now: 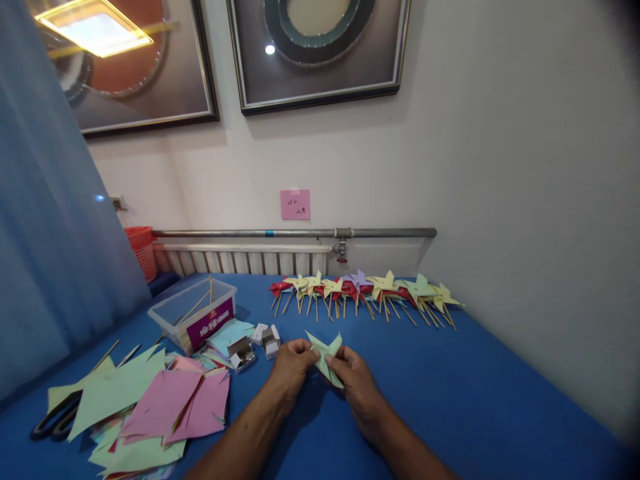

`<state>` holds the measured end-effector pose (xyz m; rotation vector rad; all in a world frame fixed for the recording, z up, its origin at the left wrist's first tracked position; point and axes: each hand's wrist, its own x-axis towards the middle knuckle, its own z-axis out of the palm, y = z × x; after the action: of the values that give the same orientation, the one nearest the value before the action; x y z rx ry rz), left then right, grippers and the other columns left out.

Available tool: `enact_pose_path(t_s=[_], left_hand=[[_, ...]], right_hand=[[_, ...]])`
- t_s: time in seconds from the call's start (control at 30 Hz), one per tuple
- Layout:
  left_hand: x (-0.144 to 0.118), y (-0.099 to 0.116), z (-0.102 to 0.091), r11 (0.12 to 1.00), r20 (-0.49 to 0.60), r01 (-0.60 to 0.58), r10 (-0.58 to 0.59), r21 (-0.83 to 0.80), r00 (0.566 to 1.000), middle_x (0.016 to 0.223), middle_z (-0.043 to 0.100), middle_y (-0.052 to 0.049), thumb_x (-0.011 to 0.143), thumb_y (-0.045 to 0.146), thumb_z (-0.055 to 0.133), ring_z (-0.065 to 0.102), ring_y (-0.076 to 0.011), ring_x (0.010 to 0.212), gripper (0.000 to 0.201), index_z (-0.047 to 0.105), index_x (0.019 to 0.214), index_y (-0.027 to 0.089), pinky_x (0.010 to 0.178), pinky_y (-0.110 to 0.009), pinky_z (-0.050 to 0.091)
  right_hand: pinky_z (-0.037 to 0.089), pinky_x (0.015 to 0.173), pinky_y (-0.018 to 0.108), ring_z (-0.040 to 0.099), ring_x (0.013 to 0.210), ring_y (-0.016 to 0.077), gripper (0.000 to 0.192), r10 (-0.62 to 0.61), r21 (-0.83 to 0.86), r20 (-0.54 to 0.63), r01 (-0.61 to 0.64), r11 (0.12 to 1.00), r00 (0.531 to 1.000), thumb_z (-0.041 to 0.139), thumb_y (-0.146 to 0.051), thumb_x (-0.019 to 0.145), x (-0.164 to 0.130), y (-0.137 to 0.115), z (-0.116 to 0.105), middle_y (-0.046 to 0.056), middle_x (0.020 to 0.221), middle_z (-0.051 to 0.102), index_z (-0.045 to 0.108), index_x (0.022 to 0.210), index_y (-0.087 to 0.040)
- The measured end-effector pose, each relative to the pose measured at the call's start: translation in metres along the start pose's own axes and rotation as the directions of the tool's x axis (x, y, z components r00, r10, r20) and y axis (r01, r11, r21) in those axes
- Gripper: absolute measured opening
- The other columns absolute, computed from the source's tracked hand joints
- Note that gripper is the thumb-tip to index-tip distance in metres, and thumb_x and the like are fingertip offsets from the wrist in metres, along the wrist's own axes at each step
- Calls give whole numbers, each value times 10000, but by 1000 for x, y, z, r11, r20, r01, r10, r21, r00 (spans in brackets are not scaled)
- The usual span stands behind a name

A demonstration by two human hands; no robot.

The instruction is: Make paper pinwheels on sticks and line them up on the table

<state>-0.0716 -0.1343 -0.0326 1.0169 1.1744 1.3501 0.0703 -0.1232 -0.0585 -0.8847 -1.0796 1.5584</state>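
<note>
Left hand (293, 365) and right hand (353, 375) both pinched on green paper pinwheel (326, 357); pink note (295, 204) writing illegible.

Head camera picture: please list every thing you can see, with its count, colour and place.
Paper piece: one, light green, partly folded, held between both hands.
Finished pinwheels: a row, count unclear, red, yellow, green, purple, on sticks near the wall.
Cut paper sheets: a pile, pink and green, left on the blue table.
Scissors: one, dark, under the pile's left edge.
Clear box: one, holding sticks, behind the pile.
Small boxes: about three, white and grey, centre.
Basket: one, red, far left.
Note: one, pink, on the wall.
Left hand: pinching the paper.
Right hand: pinching the paper.
</note>
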Motion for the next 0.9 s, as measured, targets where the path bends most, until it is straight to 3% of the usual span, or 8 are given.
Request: enact_pose_path(t_s=[0.17,0.33,0.43,0.53,0.6,0.7,0.8,0.9], left_hand=[[-2,-4,7,1000,15,22,-22,-9,1000,568,593,2,558,411,811,499,-113,540,336,583,610,170,581,-253,370],[-2,3,2,998,-24,49,-48,44,999,580,579,24,597,442,759,453,-106,532,324,652,722,163,565,-250,340],[5,10,-9,991,-109,-30,45,133,993,616,595,9,655,483,702,511,-132,591,320,645,724,176,610,-259,380],[11,27,-32,940,-188,-93,161,329,969,616,596,6,707,468,658,539,-147,606,288,639,724,181,632,-264,395],[11,44,-55,856,-193,-130,257,500,947,612,593,13,768,436,604,531,-150,594,259,654,745,184,614,-261,383],[3,69,-93,625,-218,-102,414,774,884,702,677,-13,839,345,560,598,-175,705,225,704,792,178,664,-264,393],[-7,81,-118,478,-224,58,297,876,928,732,721,-35,848,246,542,638,-186,732,216,732,785,164,661,-261,388],[-13,78,-122,301,-143,101,119,948,983,748,740,-51,819,180,538,657,-188,731,214,740,750,170,644,-260,369]], right_hand=[[515,708,315,700,781,238,388,-26,-11,-42,26,1000,999,859,-434,691,-4,-2,5,39,861,789,780,982,-190],[517,704,319,656,688,205,311,-13,36,-58,15,999,998,824,-402,706,-5,-3,3,26,756,749,781,921,-182],[525,705,322,661,694,210,288,-9,51,-45,12,999,999,808,-390,716,-7,-7,4,24,731,735,775,915,-184],[544,721,339,685,719,232,260,8,44,-62,-6,999,998,801,-389,719,-9,-10,3,30,729,739,767,888,-194],[556,739,349,699,740,241,252,14,36,-79,-11,999,997,801,-390,718,-8,-9,0,42,767,758,765,875,-196],[573,773,363,719,782,254,264,-5,23,-97,7,1000,995,819,-392,702,-4,-6,-3,55,828,782,768,875,-199],[586,779,384,736,802,274,290,-17,22,-88,19,1000,996,843,-397,673,0,-2,-5,61,857,794,764,878,-209],[593,787,390,745,795,271,286,-13,41,-77,16,999,997,841,-401,679,1,0,-4,61,857,792,760,871,-205]])
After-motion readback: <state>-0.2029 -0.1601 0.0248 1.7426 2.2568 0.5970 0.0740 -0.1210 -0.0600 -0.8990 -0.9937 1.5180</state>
